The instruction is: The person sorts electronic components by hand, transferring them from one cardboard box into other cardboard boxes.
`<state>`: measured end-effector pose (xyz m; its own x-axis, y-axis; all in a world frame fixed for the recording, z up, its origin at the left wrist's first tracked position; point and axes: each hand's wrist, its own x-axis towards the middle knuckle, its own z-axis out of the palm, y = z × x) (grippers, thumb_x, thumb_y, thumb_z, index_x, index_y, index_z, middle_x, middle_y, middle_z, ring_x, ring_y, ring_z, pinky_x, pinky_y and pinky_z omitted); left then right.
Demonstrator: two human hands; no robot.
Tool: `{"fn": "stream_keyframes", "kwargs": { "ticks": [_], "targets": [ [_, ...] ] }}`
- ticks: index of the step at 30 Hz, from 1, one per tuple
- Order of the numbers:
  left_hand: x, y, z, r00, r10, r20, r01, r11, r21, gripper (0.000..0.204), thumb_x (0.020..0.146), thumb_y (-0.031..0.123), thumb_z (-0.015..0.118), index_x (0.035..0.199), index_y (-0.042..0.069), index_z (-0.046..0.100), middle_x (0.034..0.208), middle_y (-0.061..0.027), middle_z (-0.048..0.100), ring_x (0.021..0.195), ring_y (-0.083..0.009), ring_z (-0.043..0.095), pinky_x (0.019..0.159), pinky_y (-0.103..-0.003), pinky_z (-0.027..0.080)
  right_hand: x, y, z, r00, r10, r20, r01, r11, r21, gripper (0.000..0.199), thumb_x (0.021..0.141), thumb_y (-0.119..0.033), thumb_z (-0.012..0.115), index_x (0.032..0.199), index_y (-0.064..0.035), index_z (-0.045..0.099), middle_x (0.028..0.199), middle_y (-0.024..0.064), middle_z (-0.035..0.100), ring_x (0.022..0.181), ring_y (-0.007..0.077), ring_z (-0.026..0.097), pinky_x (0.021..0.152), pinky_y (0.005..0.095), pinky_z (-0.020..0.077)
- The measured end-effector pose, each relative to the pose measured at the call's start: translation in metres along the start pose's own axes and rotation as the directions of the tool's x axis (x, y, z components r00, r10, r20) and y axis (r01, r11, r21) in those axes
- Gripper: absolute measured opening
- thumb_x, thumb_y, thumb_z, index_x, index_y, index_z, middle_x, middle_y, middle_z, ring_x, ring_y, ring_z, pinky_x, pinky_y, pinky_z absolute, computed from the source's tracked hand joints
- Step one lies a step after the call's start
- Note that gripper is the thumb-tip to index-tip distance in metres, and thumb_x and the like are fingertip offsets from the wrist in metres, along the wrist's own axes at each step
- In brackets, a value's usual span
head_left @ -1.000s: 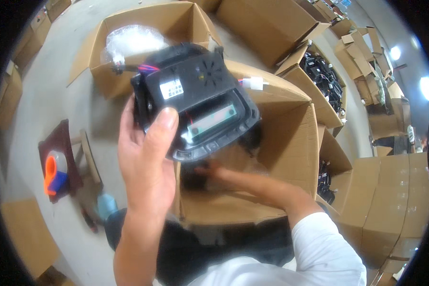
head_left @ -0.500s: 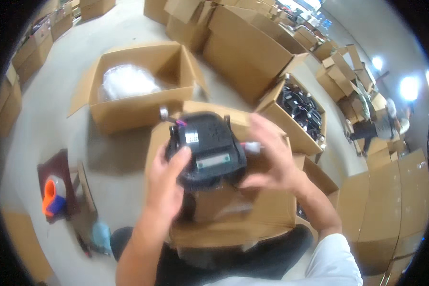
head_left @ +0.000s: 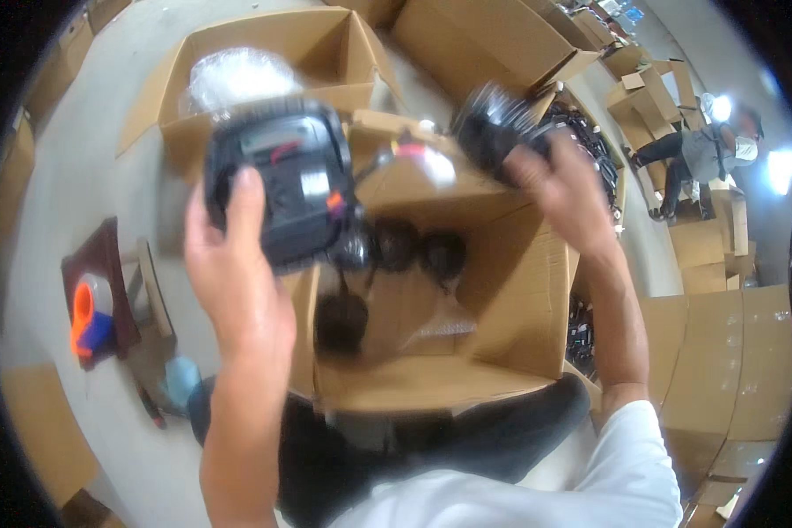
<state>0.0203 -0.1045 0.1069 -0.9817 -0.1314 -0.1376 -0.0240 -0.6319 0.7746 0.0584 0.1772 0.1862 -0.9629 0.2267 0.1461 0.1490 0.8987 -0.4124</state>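
In my left hand (head_left: 238, 273) is a black plastic housing (head_left: 304, 216) with rounded corners, a white label and coloured wires. My thumb presses on its face and my fingers curl beneath. My right hand (head_left: 568, 194), higher and to the right, is closed on a black part (head_left: 493, 128) smeared by motion, so its kind is unclear. A pale connector (head_left: 436, 165) on coloured wires hangs between the two hands. Below them stands an open cardboard box (head_left: 431, 383) with several dark round parts (head_left: 443, 255) and clear plastic wrap inside.
An open carton (head_left: 180, 79) holding clear plastic wrap (head_left: 238, 77) stands at the far left. Beyond the right hand is a box of black cabled parts (head_left: 590, 132). Orange and blue tape rolls (head_left: 88, 317) lie at left. A person (head_left: 700, 154) bends among cartons at right.
My left hand has moved left and up with the housing, turning it. My right hand has risen to the right and now holds a black part. The near box's inside has come into view.
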Motion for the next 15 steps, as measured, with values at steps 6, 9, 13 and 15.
{"fn": "stream_keyframes", "kwargs": {
  "ticks": [6,9,13,15],
  "targets": [
    [0.0,-0.015,-0.018,0.995,-0.096,0.007,0.096,0.995,0.032,0.055,0.092,0.017,0.076,0.137,-0.006,0.053,0.122,-0.0151,0.064,0.107,-0.0206,0.066,0.091,-0.033,0.058,-0.048,0.076,0.208,0.283,0.312,0.907,-0.451,0.878,-0.161,0.052,0.098,-0.042,0.066,0.127,0.0008,0.065,0.113,0.0129,0.072,0.102,0.0213,0.065,0.091,0.0398,0.0518],
    [-0.01,-0.02,-0.004,0.988,-0.143,0.064,0.139,0.988,0.065,0.056,0.093,0.018,0.075,0.137,-0.006,0.052,0.121,-0.0159,0.064,0.107,-0.0216,0.066,0.092,-0.032,0.058,-0.099,0.166,0.302,0.451,0.227,0.863,-0.673,0.722,0.162,0.057,0.097,-0.026,0.069,0.145,-0.0029,0.049,0.138,0.0138,0.058,0.126,0.0264,0.053,0.104,0.0429,0.0476],
    [-0.01,-0.01,-0.015,0.984,-0.161,0.071,0.154,0.983,0.098,0.054,0.093,0.017,0.075,0.136,-0.006,0.053,0.12,-0.0157,0.064,0.104,-0.0198,0.066,0.088,-0.031,0.059,-0.102,0.152,0.325,0.635,0.057,0.77,-0.596,0.67,0.442,0.077,0.095,-0.015,0.072,0.158,-0.0108,0.029,0.155,0.0138,0.041,0.143,0.0309,0.035,0.116,0.0441,0.0366],
    [-0.007,-0.011,-0.017,0.986,-0.156,0.055,0.149,0.982,0.114,0.053,0.093,0.017,0.075,0.135,-0.006,0.054,0.12,-0.0154,0.065,0.103,-0.0193,0.066,0.088,-0.031,0.059,-0.099,0.138,0.29,0.485,0.087,0.87,-0.684,0.657,0.316,0.078,0.096,-0.017,0.071,0.16,-0.0119,0.026,0.156,0.0137,0.04,0.144,0.0321,0.034,0.118,0.0437,0.034]
  ]
}}
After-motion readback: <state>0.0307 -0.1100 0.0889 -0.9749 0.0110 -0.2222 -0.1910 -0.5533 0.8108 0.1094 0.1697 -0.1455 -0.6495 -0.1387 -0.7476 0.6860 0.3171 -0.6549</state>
